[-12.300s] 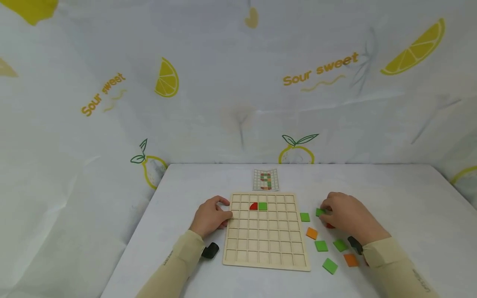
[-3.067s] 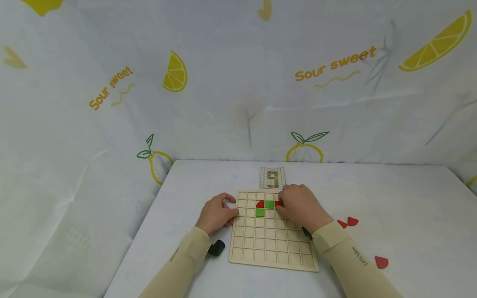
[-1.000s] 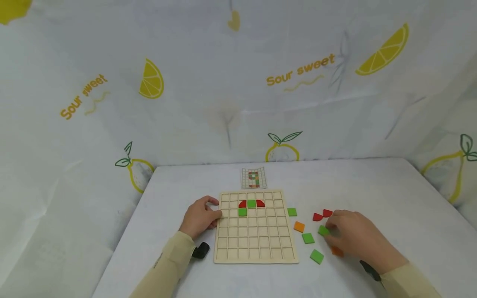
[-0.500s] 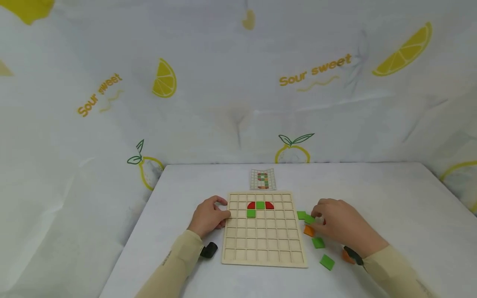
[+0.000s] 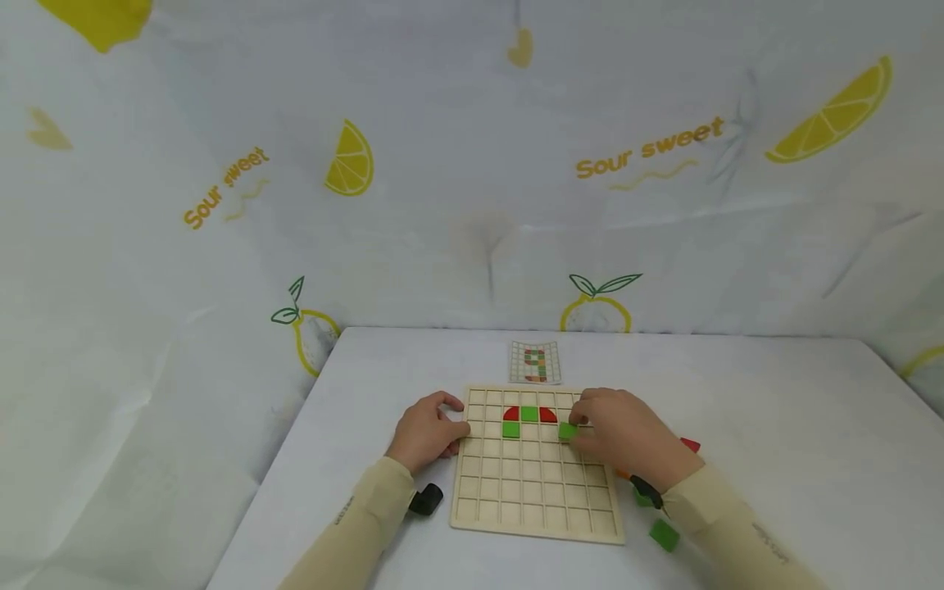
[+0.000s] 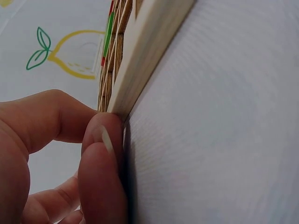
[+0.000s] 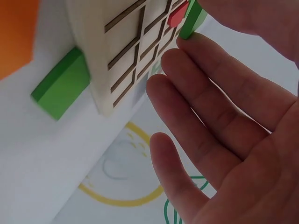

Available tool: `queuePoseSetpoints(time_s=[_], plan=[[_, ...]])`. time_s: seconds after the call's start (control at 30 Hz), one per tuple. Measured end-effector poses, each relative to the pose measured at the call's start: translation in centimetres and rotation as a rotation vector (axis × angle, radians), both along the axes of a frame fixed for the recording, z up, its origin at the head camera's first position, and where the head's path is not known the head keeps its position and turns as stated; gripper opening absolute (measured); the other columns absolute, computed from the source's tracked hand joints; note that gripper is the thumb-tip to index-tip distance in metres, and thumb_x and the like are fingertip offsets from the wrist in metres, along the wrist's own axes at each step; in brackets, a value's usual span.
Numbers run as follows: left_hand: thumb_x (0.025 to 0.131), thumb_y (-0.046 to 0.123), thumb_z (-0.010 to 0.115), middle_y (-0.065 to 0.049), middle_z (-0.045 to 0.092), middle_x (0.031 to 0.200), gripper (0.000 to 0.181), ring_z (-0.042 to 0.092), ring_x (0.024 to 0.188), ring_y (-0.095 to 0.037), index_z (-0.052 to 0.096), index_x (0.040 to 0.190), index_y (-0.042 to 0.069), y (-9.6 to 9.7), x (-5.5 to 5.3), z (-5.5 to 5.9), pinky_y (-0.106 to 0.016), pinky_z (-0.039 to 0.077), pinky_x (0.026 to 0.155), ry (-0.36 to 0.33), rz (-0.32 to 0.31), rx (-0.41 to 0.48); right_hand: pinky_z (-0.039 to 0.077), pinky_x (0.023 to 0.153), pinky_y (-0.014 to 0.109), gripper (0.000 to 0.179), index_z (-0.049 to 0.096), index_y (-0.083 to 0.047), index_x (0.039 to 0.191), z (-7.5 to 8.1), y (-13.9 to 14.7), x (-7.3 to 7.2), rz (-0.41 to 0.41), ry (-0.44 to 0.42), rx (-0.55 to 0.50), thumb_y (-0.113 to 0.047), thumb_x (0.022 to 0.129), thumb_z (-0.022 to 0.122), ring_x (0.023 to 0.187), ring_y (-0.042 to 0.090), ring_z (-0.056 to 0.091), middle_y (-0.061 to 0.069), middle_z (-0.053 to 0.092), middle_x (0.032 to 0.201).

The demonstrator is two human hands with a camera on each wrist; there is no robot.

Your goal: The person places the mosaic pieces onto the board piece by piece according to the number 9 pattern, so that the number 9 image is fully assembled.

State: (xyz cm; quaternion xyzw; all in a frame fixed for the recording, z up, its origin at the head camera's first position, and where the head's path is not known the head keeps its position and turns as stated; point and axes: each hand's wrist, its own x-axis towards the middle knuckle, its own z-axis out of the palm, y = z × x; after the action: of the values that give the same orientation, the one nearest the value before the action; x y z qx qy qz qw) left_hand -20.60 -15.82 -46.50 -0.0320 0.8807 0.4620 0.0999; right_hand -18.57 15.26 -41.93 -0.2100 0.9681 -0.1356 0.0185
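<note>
A wooden grid board [image 5: 531, 493] lies on the table. My left hand [image 5: 424, 430] rests at its left edge, thumb and fingertips touching the rim. My right hand [image 5: 623, 426] pinches a green square tile [image 5: 567, 432] between thumb and forefinger, low over the board's right columns; its other fingers stretch out in the right wrist view. Set in the grid are a red quarter-round tile [image 5: 512, 415], a green square [image 5: 528, 414] and a second red quarter-round [image 5: 547, 415] in one row. Another green square [image 5: 511, 429] sits below the left red one.
Behind the board lies a pattern card [image 5: 535, 362] with a coloured figure. Right of the board are loose tiles: a green square [image 5: 664, 535], a red piece [image 5: 690, 445], and an orange one [image 7: 16, 37] partly hidden by my arm in the head view. A patterned backdrop stands behind the table.
My right hand has picked up a green tile from the loose ones and carried it left over the board. Since the oldest frame, a green square and a red quarter-round have joined the grid.
</note>
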Motion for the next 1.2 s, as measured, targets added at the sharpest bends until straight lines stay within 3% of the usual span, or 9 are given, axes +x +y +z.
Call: queuePoseSetpoints(time_s=[0.33,1.0,1.2], plan=[[0.088,0.02,0.081,-0.003,0.071,0.074,0.032,0.069,0.058,-0.015,0.071,0.119,0.017,0.2,0.0,0.1,-0.028,0.056,0.058,-0.01,0.012,0.001,0.055,0.077,0.033,0.01,0.083,-0.015,0.095,-0.7,-1.8,-0.9,0.027,0.016,-0.025,-0.016,0.086,0.085,0.076,0.005,0.057,-0.009,0.068,0.088],[0.089,0.021,0.081,-0.003,0.071,0.076,0.032,0.07,0.059,-0.016,0.071,0.119,0.017,0.1,-0.1,-0.3,-0.029,0.057,0.058,-0.006,0.007,-0.011,0.057,0.083,0.036,0.012,0.083,-0.016,0.1,-1.5,-2.3,-1.5,0.024,0.016,-0.014,-0.018,0.088,0.085,0.079,0.008,0.058,-0.009,0.069,0.091],[0.089,0.023,0.08,-0.003,0.071,0.075,0.032,0.069,0.059,-0.016,0.071,0.119,0.018,-0.2,-0.1,-0.3,-0.029,0.055,0.058,0.0,0.002,-0.027,0.055,0.079,0.034,0.01,0.082,-0.016,0.096,-1.7,-2.5,-1.5,0.046,0.031,-0.026,-0.014,0.087,0.084,0.076,0.007,0.056,-0.008,0.069,0.089]])
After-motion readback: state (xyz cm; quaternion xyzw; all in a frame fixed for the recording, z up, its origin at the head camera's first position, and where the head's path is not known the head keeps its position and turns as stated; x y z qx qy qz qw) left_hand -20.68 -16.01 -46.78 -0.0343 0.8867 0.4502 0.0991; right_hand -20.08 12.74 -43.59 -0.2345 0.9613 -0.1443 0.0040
